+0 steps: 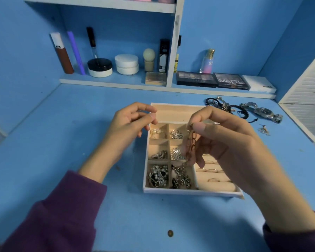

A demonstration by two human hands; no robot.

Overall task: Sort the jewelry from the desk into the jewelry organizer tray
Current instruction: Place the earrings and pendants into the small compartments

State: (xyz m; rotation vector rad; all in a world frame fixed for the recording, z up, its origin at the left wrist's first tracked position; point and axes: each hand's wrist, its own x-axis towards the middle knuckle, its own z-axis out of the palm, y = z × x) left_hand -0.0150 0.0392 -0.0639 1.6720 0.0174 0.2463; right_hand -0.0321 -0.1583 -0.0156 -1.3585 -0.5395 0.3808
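Note:
A cream jewelry organizer tray sits mid-desk, its small compartments holding silver pieces and its right side holding rings on rolls. My right hand hovers above the tray and pinches the top of a gold chain, which hangs down toward the lower middle compartment. My left hand floats over the tray's left edge, fingers loosely curled and holding nothing. On the desk at the right lie black braided bracelets, a silver watch and a small silver piece.
A low shelf at the back holds cosmetic jars, tubes, a perfume bottle and eyeshadow palettes. A white louvered panel borders the desk on the right. A small round brown spot marks the near desk surface.

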